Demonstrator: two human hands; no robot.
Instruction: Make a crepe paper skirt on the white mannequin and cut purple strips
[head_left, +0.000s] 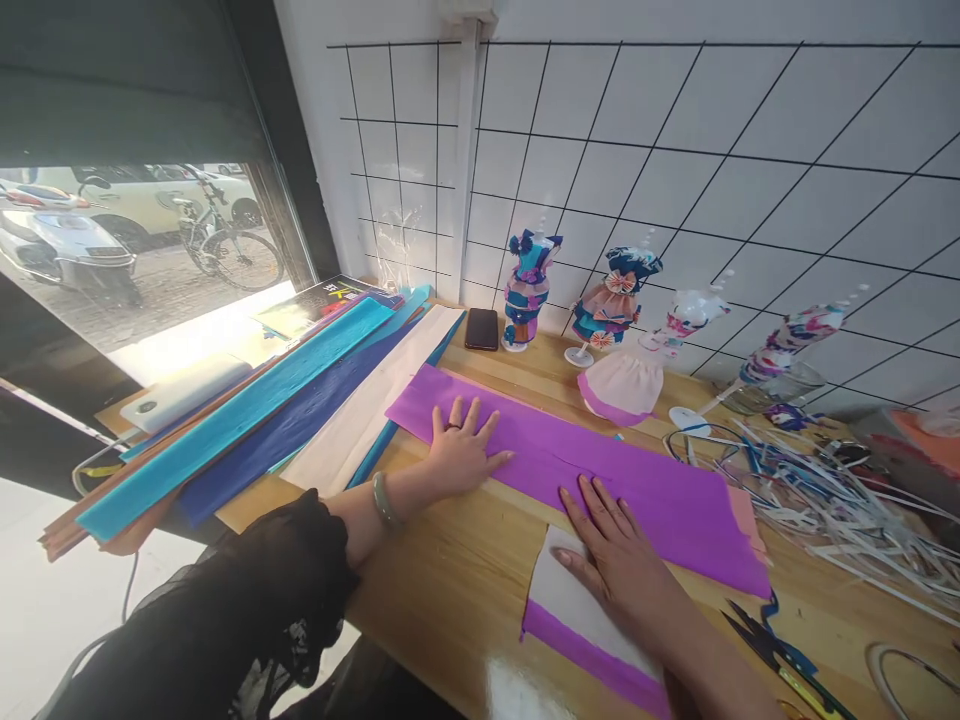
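Note:
A long purple paper-like sheet (660, 490) lies flat across the wooden table, a peach-coloured piece (744, 515) showing from under its right end. My left hand (461, 450) rests on the sheet's left part, fingers spread. Fingertips of my right hand (611, 535) touch its lower middle edge, with the fingers stretched out and the thumb apart. Beneath my right hand is a smaller white piece (559, 570) with a purple border. Neither hand grips anything.
Folded coloured sheets (240, 425) are stacked at the left. Several small dressed mannequins (527, 290) stand along the grid wall behind a phone (481, 329). Scissors (780, 650) lie at the right, near a tangle of thin strips (832, 500).

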